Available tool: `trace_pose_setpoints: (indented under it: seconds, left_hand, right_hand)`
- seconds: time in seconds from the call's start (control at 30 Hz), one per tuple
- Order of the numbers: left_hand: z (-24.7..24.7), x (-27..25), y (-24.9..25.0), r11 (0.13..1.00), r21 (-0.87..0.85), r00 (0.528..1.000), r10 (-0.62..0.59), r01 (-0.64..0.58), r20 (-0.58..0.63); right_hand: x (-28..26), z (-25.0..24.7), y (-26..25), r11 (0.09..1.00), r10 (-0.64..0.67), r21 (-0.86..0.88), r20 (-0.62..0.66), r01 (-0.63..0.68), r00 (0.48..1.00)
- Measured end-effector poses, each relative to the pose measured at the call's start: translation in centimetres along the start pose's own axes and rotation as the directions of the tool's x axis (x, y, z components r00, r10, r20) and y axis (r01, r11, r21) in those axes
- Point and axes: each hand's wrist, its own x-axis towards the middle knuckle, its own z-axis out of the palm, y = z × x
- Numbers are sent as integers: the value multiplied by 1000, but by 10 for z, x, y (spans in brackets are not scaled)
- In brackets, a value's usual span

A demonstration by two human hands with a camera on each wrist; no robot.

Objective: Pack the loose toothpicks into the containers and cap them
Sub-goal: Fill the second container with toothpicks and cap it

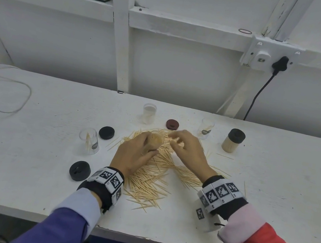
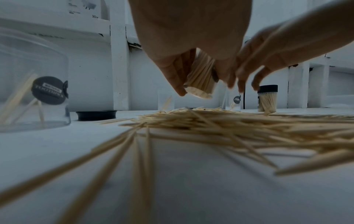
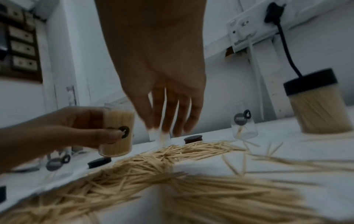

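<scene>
One black-capped clear jar (image 1: 233,140) right of the hands is done; left hand (image 1: 135,153) grips a nearly full clear plastic jar (image 1: 155,141), right hand (image 1: 187,148) hovers loosely curled, empty, over the heap of loose wooden toothpicks (image 1: 153,174); three jars remain

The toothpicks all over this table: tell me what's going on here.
A person is packing them into small clear jars. The left hand holds a nearly full jar above the loose pile, while the right hand reaches down to the pile beside it. One full jar stands capped at the right. Three other jars stand almost empty, their lids lying on the table.
</scene>
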Motion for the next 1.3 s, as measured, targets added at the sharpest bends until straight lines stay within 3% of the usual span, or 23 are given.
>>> trace_pose_setpoints:
  seconds: [0.03, 0.1, 0.17, 0.4, 0.53, 0.87, 1.0, 1.13, 1.3]
  left_hand:
    - [0, 0, 0, 1000, 8, 1000, -12, 12, 4]
    - [0, 1, -1, 1000, 17, 1000, -22, 22, 7]
    - [1, 1, -1, 999, 30, 1000, -23, 23, 11]
    - [0, 0, -2, 998, 51, 999, -25, 24, 25]
    - [-1, -1, -1, 998, 59, 999, -29, 27, 28]
    - [0, 2, -3, 989, 136, 998, -67, 64, 16]
    - [1, 2, -4, 990, 139, 999, -42, 38, 20]
    - [2, 2, -4, 987, 159, 999, -8, 3, 31]
    - [2, 1, -3, 990, 137, 999, 23, -29, 48]
  right_hand:
    - [2, -2, 2, 993, 58, -105, 116, -46, 992]
    - [1, -2, 5, 952, 112, -307, 329, -5, 938]
    - [-3, 1, 4, 906, 106, -416, 408, 81, 907]
    - [-4, 7, -2, 789, 56, -575, 417, 216, 907]
    - [-5, 6, -2, 766, 46, -602, 399, 224, 916]
    - [11, -39, -2, 952, 132, -304, 346, -22, 929]
    - [20, -54, -13, 981, 107, -187, 308, -50, 945]
    - [26, -51, -28, 960, 79, -278, 300, 8, 951]
    - [32, -38, -45, 874, -35, -452, 303, 176, 952]
